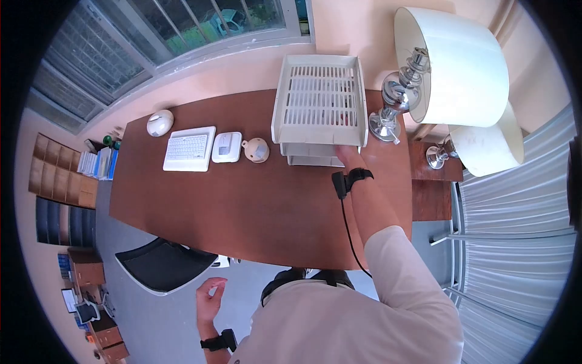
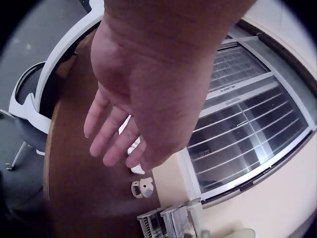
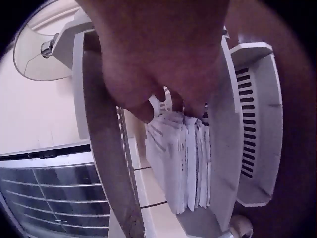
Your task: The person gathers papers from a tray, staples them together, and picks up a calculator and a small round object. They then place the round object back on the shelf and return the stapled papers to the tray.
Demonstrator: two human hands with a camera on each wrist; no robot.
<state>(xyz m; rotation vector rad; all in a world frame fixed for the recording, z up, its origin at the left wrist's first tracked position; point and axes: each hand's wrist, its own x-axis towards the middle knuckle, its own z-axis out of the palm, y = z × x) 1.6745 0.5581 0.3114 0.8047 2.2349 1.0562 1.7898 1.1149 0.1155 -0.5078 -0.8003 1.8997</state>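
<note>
A beige slatted desk tray (image 1: 316, 134) with stacked tiers stands at the back of the brown table (image 1: 267, 212). My right hand (image 1: 348, 156) reaches into its front right side, below the top tier. In the right wrist view, a thick stack of white papers (image 3: 171, 158) lies between two tiers, and my right hand (image 3: 158, 64) is at its near end, thumb beside the top sheets. The other fingers are mostly hidden, and I cannot tell whether they grip papers. My left hand (image 1: 210, 298) hangs in the air before the table, holding nothing, fingers loosely bent.
Left of the tray are a small beige round object with a handle (image 1: 256, 150), a white box-like device (image 1: 227, 147), a white keyboard (image 1: 189, 149) and a white rounded object (image 1: 160, 123). A chrome lamp (image 1: 400, 97) stands close on the right. A black chair (image 1: 165, 264) is at the front left.
</note>
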